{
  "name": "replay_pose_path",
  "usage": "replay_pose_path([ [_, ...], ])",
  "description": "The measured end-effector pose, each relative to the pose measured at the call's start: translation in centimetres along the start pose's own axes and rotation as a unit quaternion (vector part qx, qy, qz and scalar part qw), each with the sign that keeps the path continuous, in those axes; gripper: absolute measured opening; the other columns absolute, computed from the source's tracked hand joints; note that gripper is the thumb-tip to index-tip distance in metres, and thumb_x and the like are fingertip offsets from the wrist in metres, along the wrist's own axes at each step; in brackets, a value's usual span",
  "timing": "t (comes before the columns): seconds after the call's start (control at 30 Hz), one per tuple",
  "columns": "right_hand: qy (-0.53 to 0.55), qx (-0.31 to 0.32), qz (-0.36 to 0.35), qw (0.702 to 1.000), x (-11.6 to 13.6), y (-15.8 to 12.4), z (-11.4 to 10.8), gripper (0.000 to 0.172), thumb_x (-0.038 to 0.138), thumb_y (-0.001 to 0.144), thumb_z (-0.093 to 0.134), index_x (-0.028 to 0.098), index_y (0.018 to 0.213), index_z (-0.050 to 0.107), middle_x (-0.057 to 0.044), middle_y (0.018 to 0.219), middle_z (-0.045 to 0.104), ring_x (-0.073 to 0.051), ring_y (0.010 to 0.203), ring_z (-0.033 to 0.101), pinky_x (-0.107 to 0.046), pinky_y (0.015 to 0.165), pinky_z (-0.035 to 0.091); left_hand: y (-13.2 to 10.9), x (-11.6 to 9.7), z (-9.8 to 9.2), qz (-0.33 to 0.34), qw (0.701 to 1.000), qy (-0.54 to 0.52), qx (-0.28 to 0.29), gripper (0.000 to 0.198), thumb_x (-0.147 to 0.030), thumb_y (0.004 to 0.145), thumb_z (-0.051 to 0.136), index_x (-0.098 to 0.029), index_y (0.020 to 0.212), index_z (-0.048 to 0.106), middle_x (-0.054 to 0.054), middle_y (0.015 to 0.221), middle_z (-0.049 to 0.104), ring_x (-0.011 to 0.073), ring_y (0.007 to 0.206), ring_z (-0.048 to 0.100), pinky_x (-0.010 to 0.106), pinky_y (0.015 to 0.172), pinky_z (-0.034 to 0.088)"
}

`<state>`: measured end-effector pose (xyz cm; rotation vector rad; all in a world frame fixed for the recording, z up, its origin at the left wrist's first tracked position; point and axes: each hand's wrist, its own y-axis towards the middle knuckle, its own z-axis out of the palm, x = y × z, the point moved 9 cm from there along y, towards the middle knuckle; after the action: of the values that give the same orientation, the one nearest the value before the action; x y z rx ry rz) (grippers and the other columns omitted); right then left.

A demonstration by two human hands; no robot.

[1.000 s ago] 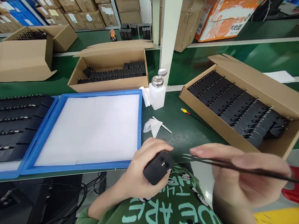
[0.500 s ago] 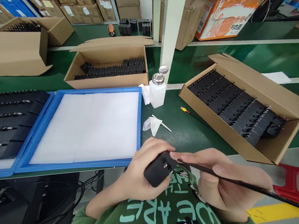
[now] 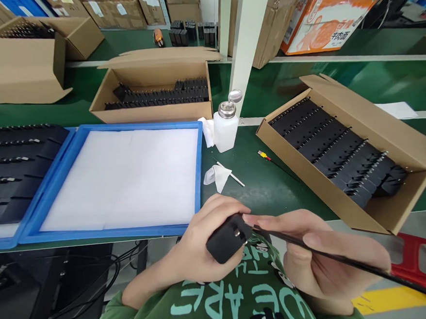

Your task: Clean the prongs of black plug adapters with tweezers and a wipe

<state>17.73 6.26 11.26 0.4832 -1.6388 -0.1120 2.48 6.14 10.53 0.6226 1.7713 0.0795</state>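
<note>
My left hand (image 3: 207, 241) is wrapped around a black power adapter (image 3: 227, 240), holding it near my chest with two short metal prongs showing. My right hand (image 3: 323, 254) is closed in a pen-like hold on a long, thin black tool (image 3: 337, 260). The tool's left end comes up to the adapter's prong side; its exact tip is hard to make out there. My right forefinger reaches close to the adapter and the left fingertips. In front of both hands, a white cloth piece (image 3: 219, 176) and a thin white stick (image 3: 233, 176) lie on the green bench.
A blue-framed tray with a white lining (image 3: 124, 182) sits left, beside a tray of black adapters (image 3: 7, 179). Open cartons of adapters stand at the back (image 3: 158, 114) and right (image 3: 345, 198). A white dispenser bottle (image 3: 225, 131) and a cable with a yellow plug (image 3: 264, 155) are on the bench.
The head view has shifted very slightly. Both hands keep their grips, and the adapter and black tool stay in nearly the same place.
</note>
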Motion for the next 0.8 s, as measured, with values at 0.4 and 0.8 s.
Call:
replay_pose_path([
  [0.4,0.009,0.02,-0.021,1.0,0.6,0.3,0.4,0.023,0.035,0.102,0.048,0.031,0.117,0.066,-0.011,0.101,0.078,-0.023,0.098,0.076,-0.026,0.078,0.066,0.0,0.2,0.1,-0.006,1.0,-0.003,-0.003,0.049,-0.004,0.077,0.067,-0.018,0.123,0.057,0.009,0.108,0.062,0.021,0.1,0.059,0.035,0.085,0.052],
  [0.8,-0.008,0.011,-0.111,0.994,3.0,1.5,0.5,0.019,0.02,0.101,0.046,0.031,0.105,0.061,-0.007,0.103,0.075,-0.023,0.094,0.077,-0.03,0.078,0.067,0.1,0.5,0.2,-0.012,1.0,0.001,0.002,0.048,-0.004,0.077,0.067,-0.018,0.122,0.057,0.008,0.108,0.062,0.0206,0.099,0.058,0.035,0.086,0.052],
])
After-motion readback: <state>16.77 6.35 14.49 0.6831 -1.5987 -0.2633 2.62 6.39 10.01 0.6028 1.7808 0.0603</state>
